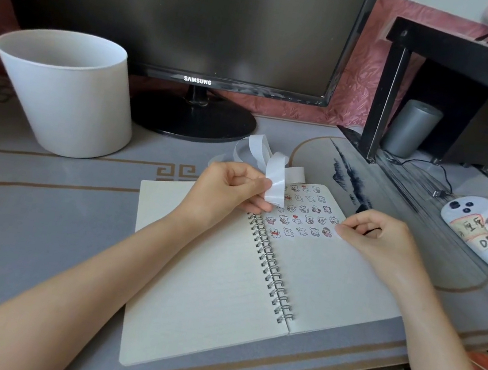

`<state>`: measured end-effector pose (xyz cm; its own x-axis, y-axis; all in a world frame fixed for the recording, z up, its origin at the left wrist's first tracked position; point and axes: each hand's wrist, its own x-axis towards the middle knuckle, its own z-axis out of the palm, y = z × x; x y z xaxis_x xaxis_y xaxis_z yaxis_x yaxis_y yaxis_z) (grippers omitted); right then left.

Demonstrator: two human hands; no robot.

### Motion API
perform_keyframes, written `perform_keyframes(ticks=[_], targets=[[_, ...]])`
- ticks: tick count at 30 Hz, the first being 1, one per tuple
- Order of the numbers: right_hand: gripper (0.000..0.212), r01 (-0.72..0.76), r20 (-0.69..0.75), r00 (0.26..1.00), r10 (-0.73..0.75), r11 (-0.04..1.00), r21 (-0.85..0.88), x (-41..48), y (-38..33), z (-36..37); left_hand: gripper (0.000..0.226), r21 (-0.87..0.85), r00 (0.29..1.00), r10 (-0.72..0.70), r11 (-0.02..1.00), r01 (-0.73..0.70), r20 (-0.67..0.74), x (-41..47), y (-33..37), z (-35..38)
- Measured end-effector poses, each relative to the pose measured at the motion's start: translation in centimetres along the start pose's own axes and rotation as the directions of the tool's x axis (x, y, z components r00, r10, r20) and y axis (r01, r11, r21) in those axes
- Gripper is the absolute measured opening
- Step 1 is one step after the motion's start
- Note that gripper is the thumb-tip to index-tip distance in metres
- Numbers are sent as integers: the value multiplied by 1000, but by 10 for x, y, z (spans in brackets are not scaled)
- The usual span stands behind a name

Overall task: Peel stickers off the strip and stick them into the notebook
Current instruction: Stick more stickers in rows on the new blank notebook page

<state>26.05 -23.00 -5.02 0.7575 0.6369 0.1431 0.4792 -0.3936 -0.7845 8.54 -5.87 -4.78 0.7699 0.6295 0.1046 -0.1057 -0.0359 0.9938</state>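
We are seeing the left hand [229, 188] pinching the strip [276, 179]. Its fingers [257, 204] are curling in narrow, thumb on top and fingertips underneath, and the white tape is standing up between them. Away from that pinch the strip is looping back in loose curls and trailing onto the desk [37, 215] just past the far edge of the notebook [195, 273].

The right hand [384, 237] is curling tight too, thumb tip meeting index tip, and that pair is touching the right page near its outer edge. We are not able to tell whether a sticker is sitting under those tips; too small.

Between the two pinches, stickers [303, 216] are lying in rows on the upper part of the right page: small cartoon figures, some with red marks. The notebook is lying open and flat under both hands. Its spiral binding [271, 263] is running toward us from below the left fingertips, and the left page is showing blank ruled paper.

Further out, beyond the left hand, a white bucket [64, 90] is standing on the desk, and a dark monitor [184, 13] is standing behind the strip's loops. Past the right hand a white controller [479, 238] with a handwritten label is lying on the desk. Behind it a grey cylinder [412, 129] is standing under a black shelf [470, 58].
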Motion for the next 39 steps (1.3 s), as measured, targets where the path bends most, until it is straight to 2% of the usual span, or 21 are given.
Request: perform_keyframes(ticks=[9,16,21,25,33,39], targets=[[19,-36,-12,999,37,999,33,1,0,1,11,-1,1000,-7,1000,7,-6,0,0,0],[8,-63,0,998,63,998,29,5,3,0,19,6,1000,-9,1000,9,-8,0,-1,0],[3,-51,-66,996,53,998,30,5,4,1,20,13,1000,-7,1000,7,-6,0,-1,0],[16,-45,-54,997,46,999,16,5,1,5,19,15,1000,-7,1000,7,-7,0,-1,0],[11,-42,-83,996,37,997,-61,8,3,5,14,11,1000,-6,1000,6,-6,-1,0,0],[14,-51,-32,998,51,999,2,4,0,2,11,8,1000,5,1000,-5,-3,0,0,0]])
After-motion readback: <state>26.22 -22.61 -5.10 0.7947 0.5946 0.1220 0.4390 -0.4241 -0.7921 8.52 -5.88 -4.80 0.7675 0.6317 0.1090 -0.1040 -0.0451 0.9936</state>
